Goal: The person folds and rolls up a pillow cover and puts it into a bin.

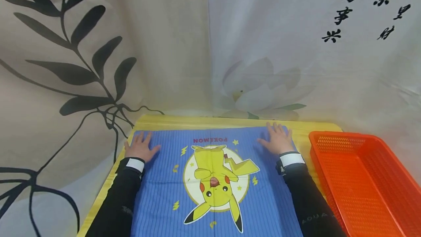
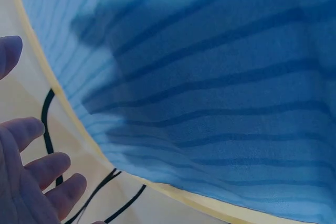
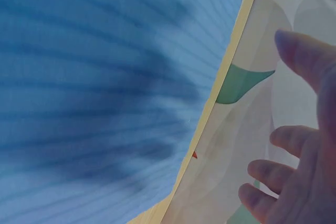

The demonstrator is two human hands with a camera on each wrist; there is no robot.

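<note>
Hands [image 1: 140, 148] [image 1: 278, 140] spread over blue striped cloth [image 1: 212, 180], near far corners.

Cloth [image 1: 213, 184]: blue, striped, spread flat on table [image 1: 236, 121]
Print [image 1: 212, 173]: yellow Pikachu, upside down
Far hem [image 1: 184, 131]: just inside table's far edge

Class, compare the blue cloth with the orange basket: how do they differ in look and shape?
The blue cloth lies spread out flat; the orange basket has raised sides. The cloth is striped with a cartoon print, whereas the basket shows perforated mesh. Both run off the head view's bottom edge.
</note>
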